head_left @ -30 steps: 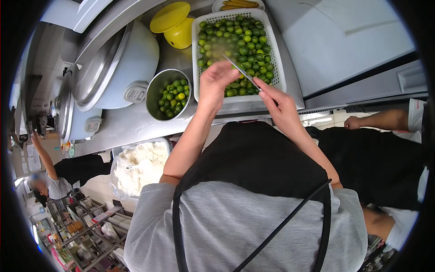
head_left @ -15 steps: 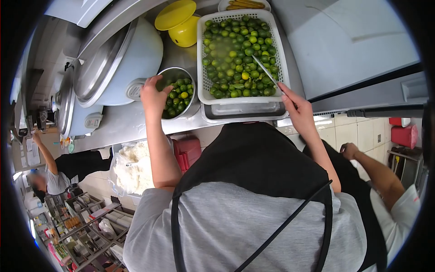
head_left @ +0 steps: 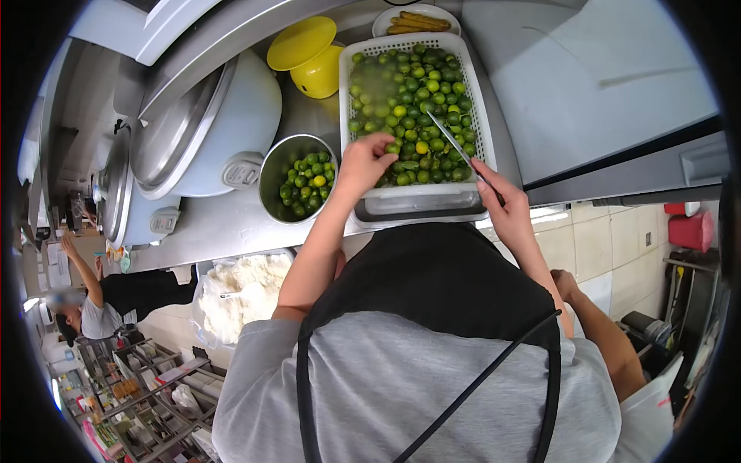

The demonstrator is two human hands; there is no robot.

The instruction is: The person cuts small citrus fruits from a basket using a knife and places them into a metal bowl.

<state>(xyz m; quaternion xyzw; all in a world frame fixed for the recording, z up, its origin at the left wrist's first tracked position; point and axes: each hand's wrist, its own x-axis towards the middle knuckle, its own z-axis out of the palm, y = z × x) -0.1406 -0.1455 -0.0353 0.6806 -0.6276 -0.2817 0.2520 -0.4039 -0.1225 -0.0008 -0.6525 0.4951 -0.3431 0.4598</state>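
Note:
My right hand (head_left: 503,202) is closed round the handle of a knife (head_left: 450,135), whose blade slants over the limes (head_left: 421,85) in a white perforated basket (head_left: 488,127). At the basket's near left part, my left hand (head_left: 364,166) has thumb and fingertips closed about a small green lime (head_left: 392,148). The basket rests over a metal tray (head_left: 417,207). Left of my left hand stands a round steel pot (head_left: 270,174), partly filled with green limes and a yellowish one. A yellow lime (head_left: 421,147) lies between my two hands in the basket.
A yellow container (head_left: 315,73) and a large rice cooker (head_left: 251,116) stand to the left. Behind the basket is a plate (head_left: 378,29) with brownish sticks. White rice-like food in a bag (head_left: 239,297) sits below the counter. Another person's arm (head_left: 598,324) is close at right; a second person (head_left: 96,305) is farther left.
My left hand has moved right, from the steel pot to the limes in the basket. My right hand still holds the knife over the basket. The view has shifted slightly.

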